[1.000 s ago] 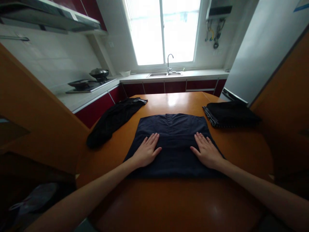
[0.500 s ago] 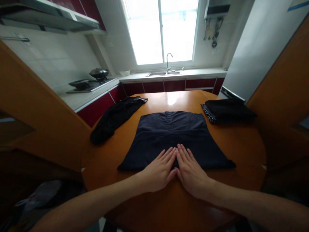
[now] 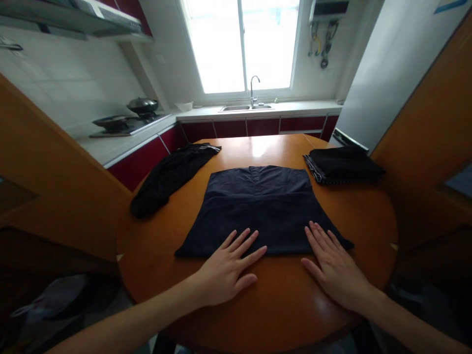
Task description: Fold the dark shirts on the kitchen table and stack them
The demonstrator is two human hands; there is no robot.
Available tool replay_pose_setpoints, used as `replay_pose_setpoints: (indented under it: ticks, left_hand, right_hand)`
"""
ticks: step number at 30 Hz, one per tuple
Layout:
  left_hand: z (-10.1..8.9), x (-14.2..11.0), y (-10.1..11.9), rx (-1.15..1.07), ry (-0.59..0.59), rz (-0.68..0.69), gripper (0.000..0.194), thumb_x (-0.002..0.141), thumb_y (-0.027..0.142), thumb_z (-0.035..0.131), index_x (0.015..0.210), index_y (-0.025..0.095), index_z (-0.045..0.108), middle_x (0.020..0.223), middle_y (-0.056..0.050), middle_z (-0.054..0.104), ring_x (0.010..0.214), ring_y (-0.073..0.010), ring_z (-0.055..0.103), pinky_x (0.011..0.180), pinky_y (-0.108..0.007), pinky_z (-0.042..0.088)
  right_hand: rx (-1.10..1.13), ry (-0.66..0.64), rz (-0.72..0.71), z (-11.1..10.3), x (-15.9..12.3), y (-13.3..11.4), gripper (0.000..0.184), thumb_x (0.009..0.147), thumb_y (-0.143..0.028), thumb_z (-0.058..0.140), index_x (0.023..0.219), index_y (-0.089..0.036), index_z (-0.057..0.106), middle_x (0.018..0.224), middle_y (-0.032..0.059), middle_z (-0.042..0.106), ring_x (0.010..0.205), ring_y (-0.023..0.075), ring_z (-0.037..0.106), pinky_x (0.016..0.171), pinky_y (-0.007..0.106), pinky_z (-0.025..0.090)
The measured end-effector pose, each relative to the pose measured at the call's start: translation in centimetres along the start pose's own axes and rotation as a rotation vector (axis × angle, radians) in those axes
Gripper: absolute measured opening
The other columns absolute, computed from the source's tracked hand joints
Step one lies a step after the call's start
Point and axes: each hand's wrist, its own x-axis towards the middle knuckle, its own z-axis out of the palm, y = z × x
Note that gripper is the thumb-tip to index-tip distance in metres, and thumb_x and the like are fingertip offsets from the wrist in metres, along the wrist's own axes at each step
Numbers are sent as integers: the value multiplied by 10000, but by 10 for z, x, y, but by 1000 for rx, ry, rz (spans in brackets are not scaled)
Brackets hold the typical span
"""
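A dark navy garment (image 3: 258,206), folded over with its wider edge towards me, lies flat on the wooden table (image 3: 280,305). What kind of garment it is, I cannot tell for sure. My left hand (image 3: 228,270) rests palm down with fingers spread, its fingertips on the near edge of the cloth left of the middle. Further right, my right hand (image 3: 332,260) also lies flat, fingers stretched over the near edge close to the right corner. Neither hand grips anything.
A loose black garment with white stripes (image 3: 173,177) lies at the table's left edge. On the right sits a stack of folded dark clothes (image 3: 342,164). Behind are a counter with a sink (image 3: 243,108) and a stove with pans (image 3: 114,124).
My hands, which were together at the middle of the near edge, have moved apart, the left one to the left and the right one to the right. The view has shifted slightly.
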Motion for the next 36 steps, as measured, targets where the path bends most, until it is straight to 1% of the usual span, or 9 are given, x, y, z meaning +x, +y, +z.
replay_pose_setpoints:
  ticks: [5,9,12,16,18,21,24,28,36]
  left_hand:
    - [2,-8,-3,13,20,-7,652,1024,506,445,1600,373,169,1674,-38,117,1534,-312,141,1223,-563,157]
    - [3,-8,-4,21,70,12,644,1019,494,464,1595,366,206,1668,-34,157,1526,-306,180,1227,-548,173]
    - [2,-7,0,39,108,11,650,1021,482,464,1600,331,209,1660,-48,195,1521,-303,200,1225,-546,198]
    - [-2,0,4,67,148,-7,641,1042,410,428,1612,257,178,1647,-66,240,1521,-280,213,1231,-523,222]
    - [-1,4,3,78,169,-14,625,1049,378,412,1612,237,182,1643,-71,251,1519,-270,222,1230,-514,234]
    - [4,4,-3,83,207,-38,605,1047,374,412,1604,232,221,1629,-74,289,1508,-274,253,1213,-522,277]
    - [12,-1,-10,75,208,-57,610,1042,394,424,1601,243,231,1614,-74,327,1495,-272,291,1203,-519,303]
    - [16,-7,-11,65,156,-65,628,1036,428,433,1602,247,231,1620,-79,310,1498,-273,286,1210,-515,288]
    - [5,-9,4,17,65,-121,604,1048,462,395,1590,228,266,1652,-62,232,1534,-252,169,1246,-481,191]
  right_hand:
    - [-73,51,141,4,-25,30,769,994,-561,359,1596,-104,220,1622,165,291,1512,296,238,1217,536,236]
    - [-103,98,296,5,-36,52,832,993,-587,279,1564,17,227,1588,269,307,1501,353,246,1197,567,257]
    - [-84,174,415,-8,-30,62,795,1008,-538,260,1569,22,189,1595,284,278,1500,375,234,1181,595,267]
    - [7,260,412,-37,-5,62,673,1023,-396,277,1587,-43,179,1629,228,242,1516,341,203,1192,590,244]
    - [91,307,402,-50,8,63,610,1017,-330,274,1563,-58,271,1602,213,321,1499,321,266,1188,568,270]
    - [250,375,429,-60,20,70,484,990,-338,339,1348,-118,579,1368,186,604,1297,309,543,1087,498,426]
    - [387,267,493,-57,17,75,351,947,-406,448,1011,-190,717,1039,125,743,977,282,688,883,412,530]
    - [507,78,508,-42,7,72,297,906,-437,507,868,-220,705,859,79,753,801,257,695,727,360,523]
    - [619,98,538,-28,2,82,291,775,-536,595,782,-252,659,756,78,722,703,286,679,657,411,512]
